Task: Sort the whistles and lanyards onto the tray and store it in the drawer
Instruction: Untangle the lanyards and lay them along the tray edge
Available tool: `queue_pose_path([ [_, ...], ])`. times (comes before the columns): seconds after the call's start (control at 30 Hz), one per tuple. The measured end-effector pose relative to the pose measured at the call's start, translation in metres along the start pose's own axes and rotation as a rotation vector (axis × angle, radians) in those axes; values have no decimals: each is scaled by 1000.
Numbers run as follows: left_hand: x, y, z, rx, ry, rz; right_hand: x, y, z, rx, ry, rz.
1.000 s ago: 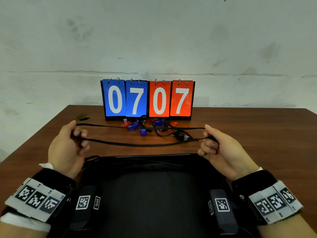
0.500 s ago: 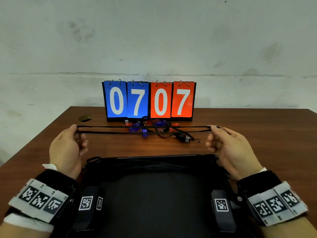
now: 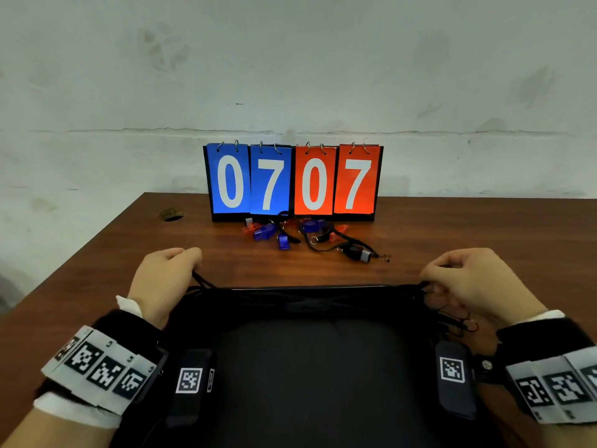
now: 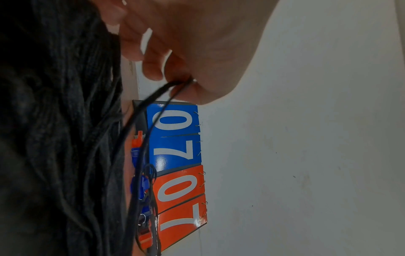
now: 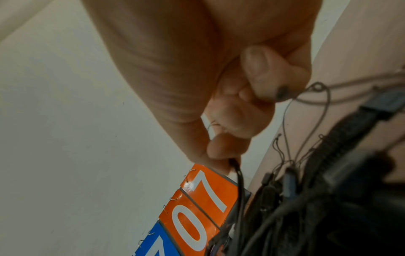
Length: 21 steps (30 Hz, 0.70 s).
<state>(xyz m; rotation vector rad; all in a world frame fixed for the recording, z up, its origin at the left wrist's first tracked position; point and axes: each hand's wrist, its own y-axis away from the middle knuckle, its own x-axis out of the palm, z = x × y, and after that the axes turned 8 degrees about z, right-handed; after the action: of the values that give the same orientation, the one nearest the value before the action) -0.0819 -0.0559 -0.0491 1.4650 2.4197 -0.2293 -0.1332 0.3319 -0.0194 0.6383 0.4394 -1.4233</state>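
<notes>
Head view: both hands are low, at the far corners of the black tray (image 3: 307, 383), which fills the lower centre of the frame.

- Left hand (image 3: 164, 279): centre-left, back of hand up, fingers curled under. Thumb and forefinger pinch one end of the held lanyard (image 3: 202, 281).
- Right hand (image 3: 471, 279): mirrors it centre-right, knuckles up, fingers folded, pinching the other end.
- The held lanyard runs black-on-black between them along the tray's far edge. Can't tell if it touches the tray or the stored lanyards (image 3: 307, 302) bunched there.
- Thin cord loops (image 3: 465, 326) spill off that bundle just below the right hand.

Left wrist view: left hand (image 4: 208, 52) fills the top. Two black strands of the held lanyard (image 4: 153, 98) come out from between thumb and forefinger. The other fingers are curled in.

Right wrist view: right hand (image 5: 175, 69) hangs from the top. Index tip and thumb clamp the held lanyard (image 5: 238, 175), and the remaining fingers are tucked toward the palm.

Whistles are off the tray. Blue whistles (image 3: 265, 232) and red whistles (image 3: 250, 228) lie tangled on the table (image 3: 452, 234) at frame centre, just in front of the scoreboard (image 3: 292, 182) reading 07 07. A loose lanyard (image 3: 358, 253) with a clip trails to the right of the pile, apart from both hands.

Marker bands (image 3: 100, 367) sit on both wrists, in the lower corners.
</notes>
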Motion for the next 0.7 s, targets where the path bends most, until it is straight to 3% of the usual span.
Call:
queue_pose_path([
  [0.17, -1, -2, 3, -28, -56, 7, 2, -1, 0, 111, -27, 104],
  [0.33, -3, -3, 7, -62, -71, 41, 3, -3, -1, 142, -14, 74],
  [0.5, -3, -7, 8, -32, -38, -46, 2, -1, -1, 91, 106, -16],
  [0.7, 1, -2, -4, 230, 117, -233, 0, 1, 1, 21, 100, -104],
])
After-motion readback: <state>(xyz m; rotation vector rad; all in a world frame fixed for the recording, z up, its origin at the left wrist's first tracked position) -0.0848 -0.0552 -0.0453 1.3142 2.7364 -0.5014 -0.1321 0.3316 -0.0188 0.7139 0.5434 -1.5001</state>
